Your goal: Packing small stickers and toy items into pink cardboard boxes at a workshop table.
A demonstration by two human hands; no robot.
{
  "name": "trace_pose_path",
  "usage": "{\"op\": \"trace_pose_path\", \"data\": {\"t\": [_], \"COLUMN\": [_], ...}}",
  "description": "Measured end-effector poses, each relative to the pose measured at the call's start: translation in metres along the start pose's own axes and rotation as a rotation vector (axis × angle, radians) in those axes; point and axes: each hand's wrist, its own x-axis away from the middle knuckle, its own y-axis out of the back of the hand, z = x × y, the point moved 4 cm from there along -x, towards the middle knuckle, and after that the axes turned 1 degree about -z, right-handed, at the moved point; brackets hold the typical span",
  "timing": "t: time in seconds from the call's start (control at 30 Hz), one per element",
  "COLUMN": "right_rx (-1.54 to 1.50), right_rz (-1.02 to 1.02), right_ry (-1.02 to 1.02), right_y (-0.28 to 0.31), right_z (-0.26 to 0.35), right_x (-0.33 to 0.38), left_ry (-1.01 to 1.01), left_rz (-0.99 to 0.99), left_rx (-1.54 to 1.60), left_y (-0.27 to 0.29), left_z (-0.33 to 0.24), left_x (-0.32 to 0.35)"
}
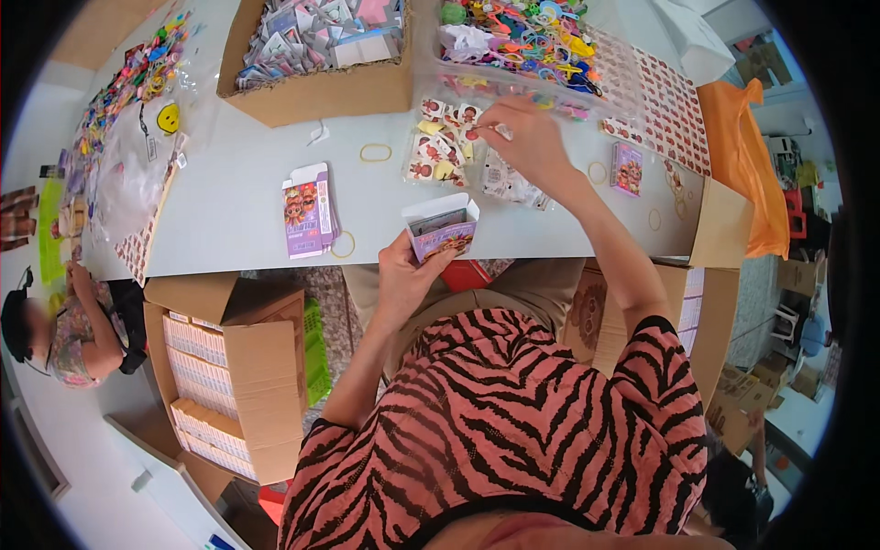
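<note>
I log the layout against one landmark, the open purple box, which sits at the near table edge.

Left hand: closed around the box from below and the near side, thumb along its left wall. The flap stands up and the mouth faces away from the body, toward the supplies; I judge it is held so in order to take items from above without a turn of the wrist.

Right hand: reaches out beyond the box and to its right. Fingertips are pinched on the edge of a small packet over the sticker sheets. What exactly the pinch holds is too small for me to tell.

Beyond the box: a clear tray of coloured plastic trinkets, and left of it a cardboard carton of small packs. Both lie within one arm's reach of the box, which would explain its central station.

Left of the box: a flat purple box, lying down, unfilled as far as I can see. Loose rubber bands lie between it and the carton.

Below the box, under the table: cartons stacked with packed white boxes.
</note>
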Motion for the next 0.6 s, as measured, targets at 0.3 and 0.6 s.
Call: {"op": "trace_pose_path", "data": {"t": [0.3, 0.6], "right_rx": [-0.436, -0.313], "right_rz": [-0.029, 0.057], "right_ry": [0.279, 0.292], "right_y": [0.067, 0.057], "right_z": [0.076, 0.076], "right_x": [0.03, 0.04], "left_ry": [0.041, 0.053], "left_rz": [0.094, 0.062], "left_rx": [0.094, -0.033], "left_y": [-0.019, -0.025], "left_z": [0.001, -0.002], "left_x": [-0.011, -0.01]}}
